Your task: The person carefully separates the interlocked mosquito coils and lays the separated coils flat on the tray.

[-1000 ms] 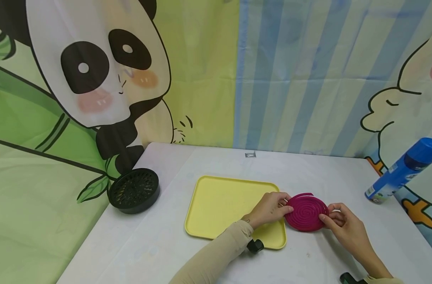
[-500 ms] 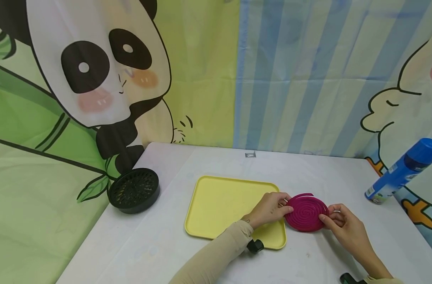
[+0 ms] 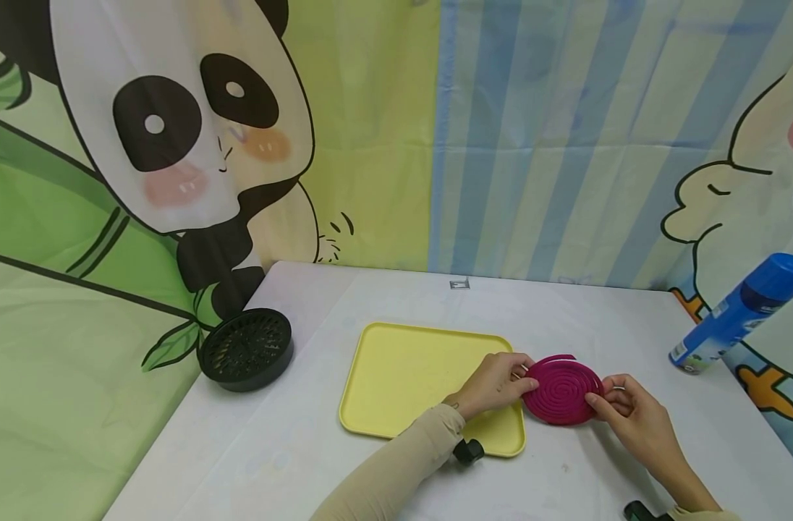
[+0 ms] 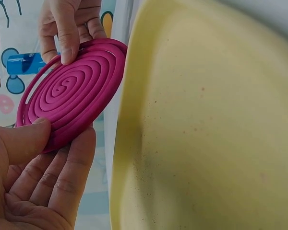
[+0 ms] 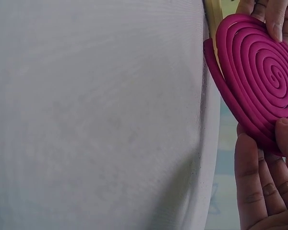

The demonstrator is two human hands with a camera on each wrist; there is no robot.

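A magenta mosquito coil (image 3: 563, 391), wound in a flat spiral, is held between both hands just past the right edge of the yellow tray (image 3: 396, 376). My left hand (image 3: 494, 383) pinches its left rim, thumb on top and fingers beneath. The opposite rim is pinched by my right hand (image 3: 637, 416) in the same way. From the left wrist, the coil (image 4: 69, 91) appears tilted, its S-shaped centre showing and a loose outer end standing slightly apart. In the right wrist view that outer end of the coil (image 5: 254, 81) points up beside the rim.
A round black holder with a slotted top (image 3: 247, 351) sits at the table's left edge. On the right side stands a blue spray can (image 3: 738, 315). Small dark specks lie on the tray (image 4: 206, 120). A printed curtain (image 3: 370, 130) hangs behind the white table (image 3: 318, 463).
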